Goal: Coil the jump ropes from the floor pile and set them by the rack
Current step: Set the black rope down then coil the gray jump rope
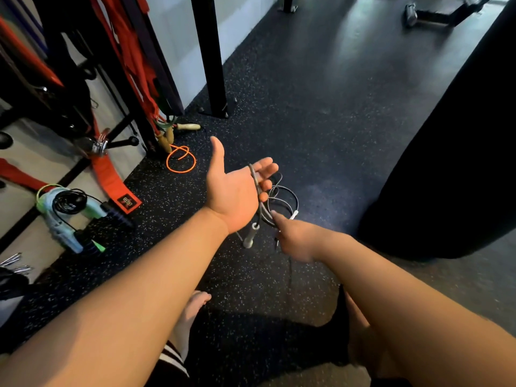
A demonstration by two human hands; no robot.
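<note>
Grey and thin, the jump rope is gathered in several loose loops that hang over the bent fingers of the left hand, which lies palm up and relaxed, thumb raised, carrying the loops rather than clenching them. Just below that hand, the right hand pinches the bundled strands between thumb and fingertip. A pale, silvery handle dangles under the left wrist, beside the pinch; a second white tip shows just above the pinch. Below both hands lies black rubber floor flecked with white. Beyond the left hand, an orange jump rope lies coiled at the foot of a rack hung with red straps, with a black post nearby. A black heavy bag stands well off to the right of the pinch. The strands run lengthwise from the left fingers down to the pinch; the handle hangs near upright, slightly tilted, cord end up.
</note>
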